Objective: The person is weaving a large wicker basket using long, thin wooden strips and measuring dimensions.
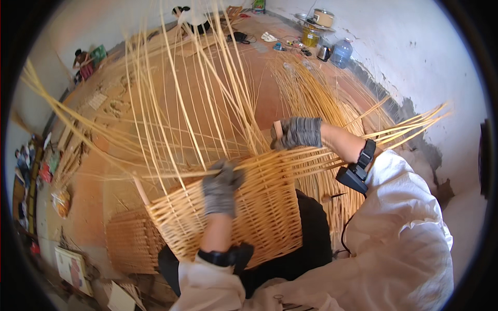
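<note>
A half-woven pale wicker panel [176, 223] rests over my dark-clad lap, long rods [179, 93] rising from its upper edge. My gloved left hand [220, 189] is closed on a horizontal rod along that edge, slightly blurred. My gloved right hand [301, 132], at the panel's upper right corner, grips a short wooden post [277, 129], with loose rods passing beneath it toward the right. A similar post [142, 192] stands at the left corner.
A rod bundle [332, 103] lies at right; woven panels [129, 241] lie left. Two people [83, 65] [192, 18] work farther back. A blue water jug [341, 54], kettle [323, 53] and cooker [323, 18] line the wall. Clutter [44, 171] fills the far left.
</note>
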Demonstrator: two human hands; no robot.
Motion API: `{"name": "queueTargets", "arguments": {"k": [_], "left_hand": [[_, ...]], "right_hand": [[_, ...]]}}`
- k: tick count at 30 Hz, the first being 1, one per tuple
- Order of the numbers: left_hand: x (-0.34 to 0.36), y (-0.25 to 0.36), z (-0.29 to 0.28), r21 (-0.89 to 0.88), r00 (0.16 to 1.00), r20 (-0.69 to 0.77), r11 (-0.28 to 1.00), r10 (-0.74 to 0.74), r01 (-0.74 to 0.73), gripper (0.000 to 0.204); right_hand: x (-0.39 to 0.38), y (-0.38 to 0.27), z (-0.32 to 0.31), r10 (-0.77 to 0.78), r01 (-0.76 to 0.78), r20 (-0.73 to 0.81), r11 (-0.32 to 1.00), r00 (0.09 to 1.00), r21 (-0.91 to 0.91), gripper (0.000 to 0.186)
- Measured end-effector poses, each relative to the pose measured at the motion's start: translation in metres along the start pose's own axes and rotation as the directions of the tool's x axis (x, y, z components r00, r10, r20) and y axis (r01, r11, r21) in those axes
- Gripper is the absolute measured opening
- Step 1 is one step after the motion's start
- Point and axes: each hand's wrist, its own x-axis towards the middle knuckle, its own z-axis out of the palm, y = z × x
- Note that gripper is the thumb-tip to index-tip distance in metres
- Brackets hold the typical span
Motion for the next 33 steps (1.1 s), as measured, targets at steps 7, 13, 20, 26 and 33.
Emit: {"name": "queueTargets", "arguments": {"k": [7,13,20,26,33], "left_hand": [[0.028,0.103,0.063,0.915,0.868,0.355,0.063,0.348,-0.400,0.028],[0.036,0.109,0.064,0.722,0.768,0.621,0.266,0.156,-0.639,0.051],[-0.047,0.057,-0.199,0.277,0.828,-0.035,0.802,0.559,-0.529,0.067],[-0.003,0.015,-0.218,0.057,0.858,0.427,0.938,0.286,-0.341,0.104],[0.025,0.006,-0.210,0.243,0.822,0.415,0.823,0.390,-0.513,0.107]], "right_hand": [[-0.005,-0.029,0.073,-0.124,-0.370,-0.598,0.681,0.792,-0.632,0.027],[0.026,-0.027,0.084,-0.066,-0.493,-0.724,0.690,0.686,-0.530,0.016],[-0.018,-0.009,0.034,-0.462,0.322,-0.735,0.884,0.496,-0.338,0.020],[0.093,-0.102,0.236,-0.708,0.480,-0.269,0.661,0.653,-0.577,0.033],[0.186,-0.171,0.240,-0.394,0.268,-0.192,0.840,0.899,-0.471,0.026]]}}
